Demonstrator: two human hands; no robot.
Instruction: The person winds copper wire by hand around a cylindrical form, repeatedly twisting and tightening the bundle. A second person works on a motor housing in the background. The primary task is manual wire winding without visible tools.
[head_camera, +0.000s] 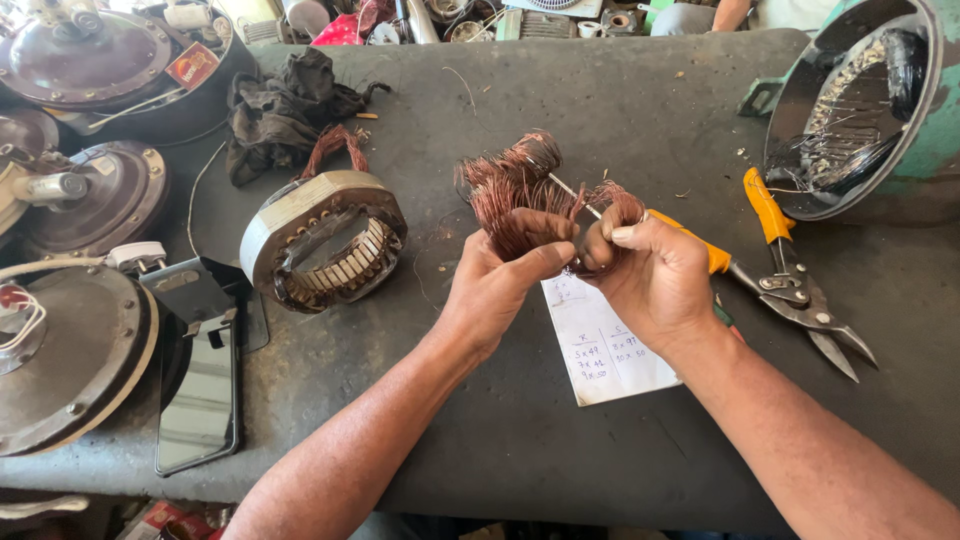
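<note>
My left hand (495, 285) and my right hand (655, 275) meet above the dark workbench (560, 110); both grip a tangled bundle of copper wire (515, 185). The bundle fans up and to the left from my fingers, and a thin straight metal rod (572, 192) runs through it. To the left on the bench lies a round metal stator core (325, 240) with slots around its inside and a loop of copper wire sticking out at its top. A slip of white paper with handwriting (600, 345) lies under my hands.
Orange-handled tin snips (790, 275) lie to the right. A shiny round motor cover (855, 105) leans at the far right. Brown fan motor housings (85, 60) crowd the left, with a phone (200, 395) on a stand and a dark rag (285, 100) nearby.
</note>
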